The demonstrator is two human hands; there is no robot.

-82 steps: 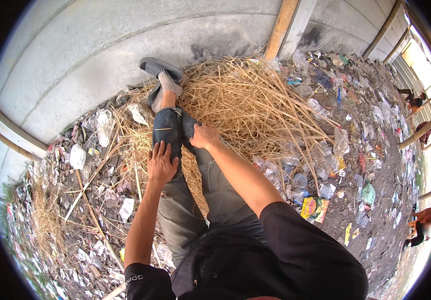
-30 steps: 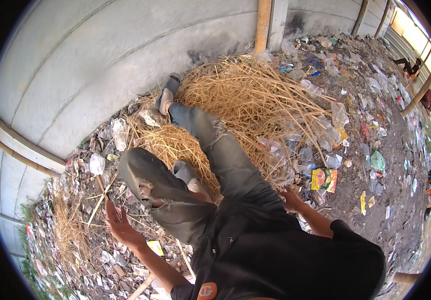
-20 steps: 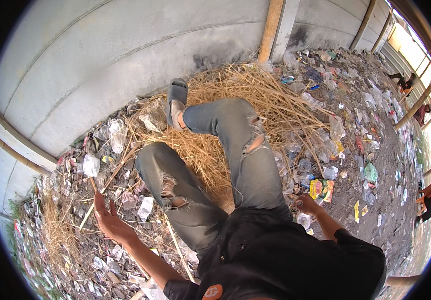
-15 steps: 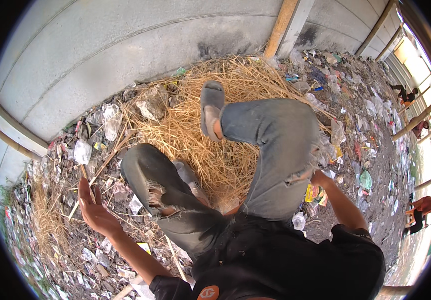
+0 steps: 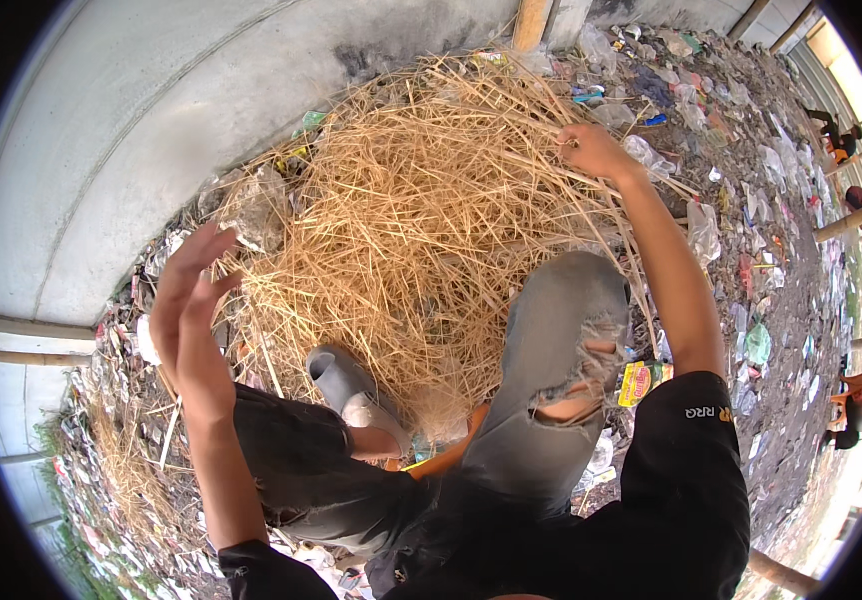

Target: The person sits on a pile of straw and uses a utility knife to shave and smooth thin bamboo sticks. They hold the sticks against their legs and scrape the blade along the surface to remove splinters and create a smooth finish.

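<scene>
A broad heap of dry straw (image 5: 401, 200) spreads before me, up towards the wall. Over its left edge hangs my left hand (image 5: 191, 310), fingers spread, with nothing in it. At the heap's far right edge, beside a few long stalks, my right hand (image 5: 596, 152) is closed with its fingers curled in. Whether a stalk sits inside that grip, I cannot make out. My foot in a grey slipper (image 5: 343, 378) rests at the near side of the straw. Between my legs shows part of an orange object (image 5: 451, 455), mostly hidden.
A grey concrete wall (image 5: 151, 130) runs along the left and far side, with a wooden post (image 5: 531, 22) against it. A rock-like lump (image 5: 256, 205) lies by the straw. Plastic litter covers the ground, including a yellow packet (image 5: 636, 383). People sit far right.
My raised foot has come down by the straw. My right hand has reached from beside my knee to the heap's far edge. The left has risen towards the straw.
</scene>
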